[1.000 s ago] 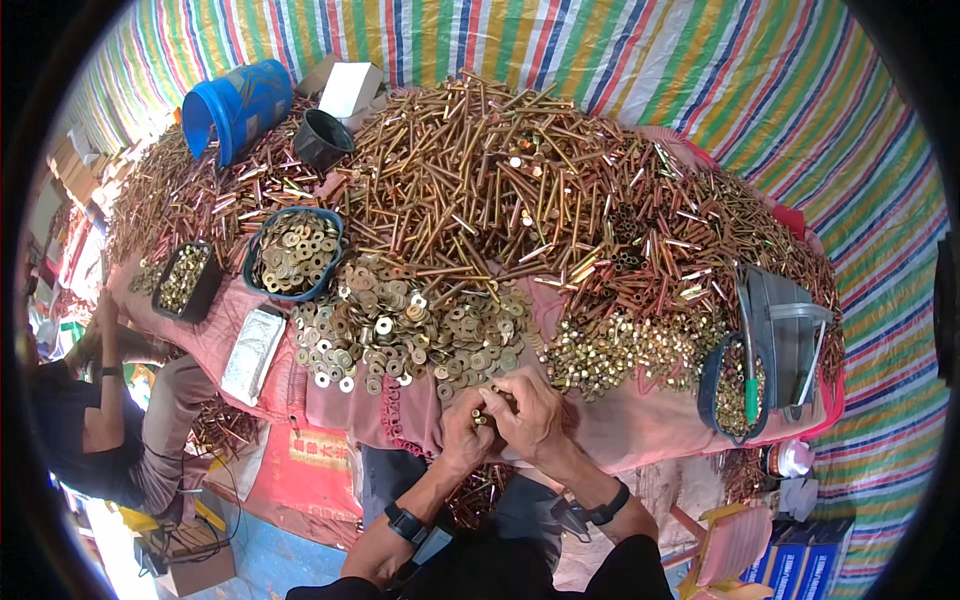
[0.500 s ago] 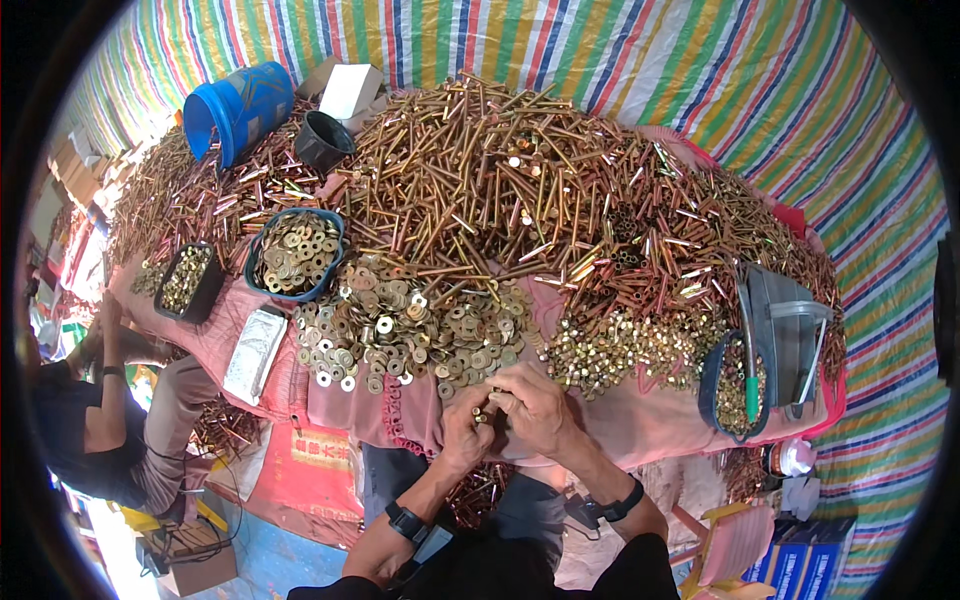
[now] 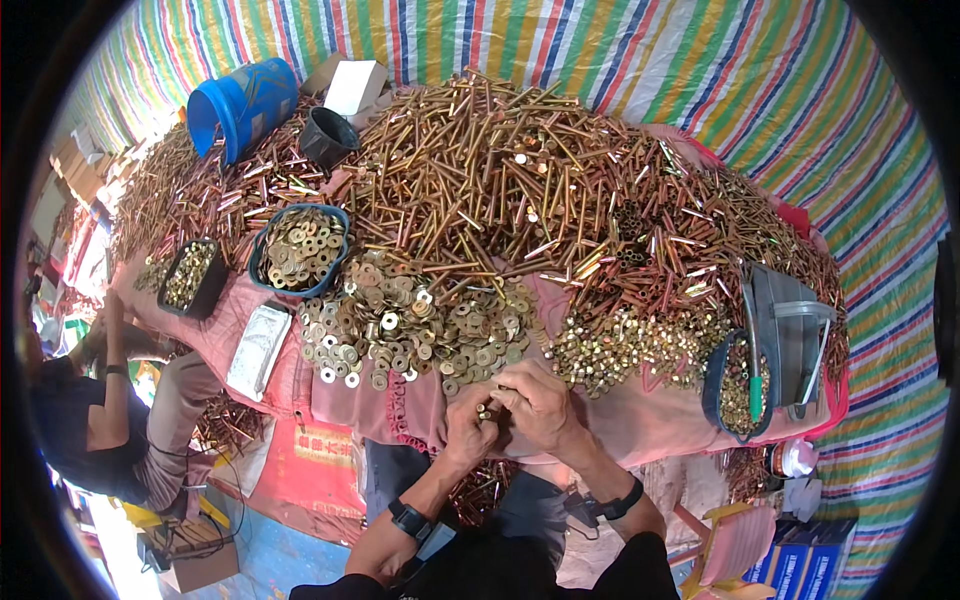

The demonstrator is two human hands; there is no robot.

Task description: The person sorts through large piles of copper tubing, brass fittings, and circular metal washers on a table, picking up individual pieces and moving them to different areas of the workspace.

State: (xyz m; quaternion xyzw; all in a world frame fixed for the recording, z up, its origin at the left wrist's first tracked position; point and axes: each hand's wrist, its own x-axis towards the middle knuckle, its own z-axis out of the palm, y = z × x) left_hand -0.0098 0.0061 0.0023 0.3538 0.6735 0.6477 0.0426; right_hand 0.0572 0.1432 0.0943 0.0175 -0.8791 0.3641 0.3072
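Observation:
My left hand (image 3: 470, 428) is closed around a few bolts, whose brass-coloured round ends (image 3: 484, 411) show above the thumb. Against it, my right hand (image 3: 538, 404) has its fingers bent and pinched together over those ends; whatever it pinches is hidden. Both hands are at the near edge of the cloth-covered table. Just beyond them lie a heap of flat round washers (image 3: 400, 325) and, to the right, a heap of small nuts (image 3: 640, 345). Behind these rises a large pile of long brassy bolts (image 3: 480, 190).
A tub of washers (image 3: 345, 255) and a black tray of nuts (image 3: 208, 300) stand left, near a silver-wrapped block (image 3: 258, 350). Farther back are a blue bucket (image 3: 262, 100) and black cup (image 3: 328, 138). A nut bin (image 3: 712, 395) stands right. Another person (image 3: 90, 410) sits left.
Both hands stay together at the table's edge, with only slight finger movement. The whole view has shifted slightly; the piles look the same.

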